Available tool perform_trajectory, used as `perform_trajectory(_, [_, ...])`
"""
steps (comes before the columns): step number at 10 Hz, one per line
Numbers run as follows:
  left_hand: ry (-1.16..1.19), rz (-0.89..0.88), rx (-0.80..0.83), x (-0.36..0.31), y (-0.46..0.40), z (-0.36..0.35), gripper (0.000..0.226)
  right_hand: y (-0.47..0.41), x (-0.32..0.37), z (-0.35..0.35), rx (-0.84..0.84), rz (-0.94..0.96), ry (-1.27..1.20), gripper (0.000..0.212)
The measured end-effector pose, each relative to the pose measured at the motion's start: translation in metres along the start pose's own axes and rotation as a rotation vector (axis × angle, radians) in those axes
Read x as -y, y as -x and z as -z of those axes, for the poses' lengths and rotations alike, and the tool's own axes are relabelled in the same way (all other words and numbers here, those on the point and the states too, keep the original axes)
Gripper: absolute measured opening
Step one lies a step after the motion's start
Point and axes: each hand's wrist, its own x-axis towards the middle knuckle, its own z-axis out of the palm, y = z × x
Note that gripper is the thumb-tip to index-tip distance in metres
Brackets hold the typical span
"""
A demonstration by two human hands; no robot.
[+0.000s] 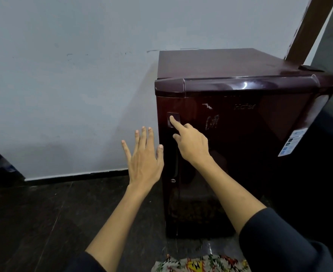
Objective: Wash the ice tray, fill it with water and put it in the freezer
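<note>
One glossy maroon fridge (240,134), door closed.

dark tiled floor (44,222), maroon fridge (230,154) standing

The person wears a dark, near-black long-sleeved top; the right sleeve (283,244) is pushed up to about the elbow, leaving the forearm bare, and the left sleeve (87,262) shows only as a dark cuff at the near edge. A patterned fabric garment (201,264) with white, yellow, red and green zigzag print sits between them. Both hands are bare, with no rings or watch.
</note>
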Motion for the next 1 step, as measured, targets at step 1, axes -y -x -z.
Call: perform_trajectory(1, [0.004, -0.041, -0.006, 0.0003, 0.0002, -0.0055, 0.06, 0.0185, -0.0054, -0.0128, -0.055, -0.003, 0.006, 0.063])
